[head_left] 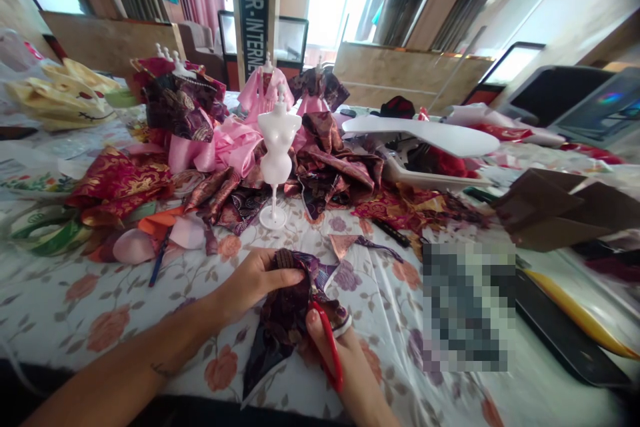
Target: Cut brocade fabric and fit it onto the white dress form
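A piece of dark purple patterned fabric (285, 317) is bunched between my two hands, low over the floral tablecloth (200, 360). My left hand (270, 277) pinches its upper edge, thumb on top. Red-handled scissors (330, 347) are in my right hand (333, 350), whose thumb lies by the red handle loop. The fabric hides the scissor blades, so whether they are apart does not show. Beyond my hands a small white dress form (277, 147) stands upright on a round base. A thin fabric scrap (370, 245) lies to the right of it.
Dressed miniature forms (185, 100) and pink satin (235, 147) stand and lie behind. Brocade pieces (120, 183) and a green tape roll (50, 230) are at left. On the right are a white sleeve-shaped board (420, 133), a brown cardboard box (560, 207) and a black phone-like object (565, 333).
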Tool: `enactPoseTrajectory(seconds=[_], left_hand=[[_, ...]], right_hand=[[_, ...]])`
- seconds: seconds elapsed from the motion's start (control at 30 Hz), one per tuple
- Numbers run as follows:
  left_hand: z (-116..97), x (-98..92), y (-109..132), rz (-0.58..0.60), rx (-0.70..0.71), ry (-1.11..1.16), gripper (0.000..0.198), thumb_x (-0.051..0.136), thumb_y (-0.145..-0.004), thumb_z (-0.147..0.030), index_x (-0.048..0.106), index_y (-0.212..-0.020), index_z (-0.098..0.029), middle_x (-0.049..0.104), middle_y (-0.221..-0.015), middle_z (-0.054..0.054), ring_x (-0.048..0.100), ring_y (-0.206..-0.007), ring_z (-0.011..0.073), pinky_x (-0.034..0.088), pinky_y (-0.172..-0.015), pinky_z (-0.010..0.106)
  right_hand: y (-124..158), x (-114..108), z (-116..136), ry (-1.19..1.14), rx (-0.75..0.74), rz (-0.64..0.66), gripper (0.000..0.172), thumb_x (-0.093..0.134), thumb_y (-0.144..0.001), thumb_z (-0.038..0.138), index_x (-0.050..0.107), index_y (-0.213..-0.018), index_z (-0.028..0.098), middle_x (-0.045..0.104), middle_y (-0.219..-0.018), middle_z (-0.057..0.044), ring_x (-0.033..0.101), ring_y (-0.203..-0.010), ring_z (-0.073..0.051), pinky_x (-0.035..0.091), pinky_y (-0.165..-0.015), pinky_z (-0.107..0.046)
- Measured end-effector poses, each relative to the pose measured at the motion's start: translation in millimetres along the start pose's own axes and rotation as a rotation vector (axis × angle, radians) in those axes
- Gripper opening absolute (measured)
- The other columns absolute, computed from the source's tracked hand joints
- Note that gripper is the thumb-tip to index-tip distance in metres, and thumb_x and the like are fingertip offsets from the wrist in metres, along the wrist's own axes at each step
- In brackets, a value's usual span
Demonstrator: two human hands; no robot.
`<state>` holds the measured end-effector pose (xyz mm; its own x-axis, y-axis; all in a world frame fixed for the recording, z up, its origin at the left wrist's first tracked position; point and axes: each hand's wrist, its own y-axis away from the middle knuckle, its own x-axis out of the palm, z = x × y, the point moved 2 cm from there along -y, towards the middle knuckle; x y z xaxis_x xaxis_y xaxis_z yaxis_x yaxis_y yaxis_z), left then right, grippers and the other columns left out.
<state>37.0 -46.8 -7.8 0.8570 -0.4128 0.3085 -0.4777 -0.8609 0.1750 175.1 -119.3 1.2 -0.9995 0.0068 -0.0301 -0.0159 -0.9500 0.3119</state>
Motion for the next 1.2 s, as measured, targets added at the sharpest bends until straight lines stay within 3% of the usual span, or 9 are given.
enactPoseTrajectory(seconds=[0.37,0.63,0.9,1.2], left_hand=[[2.2,-1.9,-2.8,0.002,0.002,0.0,0.018,0.071,-0.075,-0.029,0.069,-0.08,-0.012,0.068,-0.074,0.003,0.06,-0.067,0.0135,0.045,-0.065,0.025],[0.3,-7.0,-3.4,-0.108,0.081,-0.137,0.02,0.07,-0.076,-0.031,0.065,-0.071,-0.013,0.061,-0.064,-0.001,0.053,-0.059,0.0095,0.04,-0.056,0.021],[3.6,-3.9,-1.1,0.0,0.007,-0.015,0.015,0.071,-0.075,-0.027,0.067,-0.075,-0.012,0.065,-0.068,0.001,0.056,-0.062,0.0115,0.042,-0.061,0.024],[1.3,-2.0,-0.5,0.031,-0.02,0.07,0.008,0.069,-0.074,-0.02,0.068,-0.075,-0.012,0.066,-0.069,0.001,0.058,-0.063,0.0117,0.043,-0.062,0.024]], right_hand=[[-4.5,0.9,-4.8,-0.088,0.063,0.065,0.063,0.059,-0.059,0.08,0.04,-0.06,0.02,0.033,-0.044,0.008,0.028,-0.042,-0.005,0.021,-0.041,-0.019],[-3.4,1.9,-8.1,-0.031,0.046,0.058,0.063,0.056,-0.062,0.08,0.046,-0.06,0.018,0.042,-0.046,0.005,0.035,-0.042,-0.007,0.026,-0.041,-0.02],[1.4,-1.0,3.6,-0.019,0.007,0.036,0.052,0.061,-0.068,0.07,0.054,-0.064,0.018,0.047,-0.054,0.002,0.043,-0.052,-0.012,0.038,-0.05,-0.023],[-0.3,2.5,4.0,-0.058,-0.019,0.067,0.05,0.062,-0.068,0.068,0.051,-0.064,0.019,0.041,-0.056,0.003,0.036,-0.054,-0.011,0.035,-0.052,-0.023]])
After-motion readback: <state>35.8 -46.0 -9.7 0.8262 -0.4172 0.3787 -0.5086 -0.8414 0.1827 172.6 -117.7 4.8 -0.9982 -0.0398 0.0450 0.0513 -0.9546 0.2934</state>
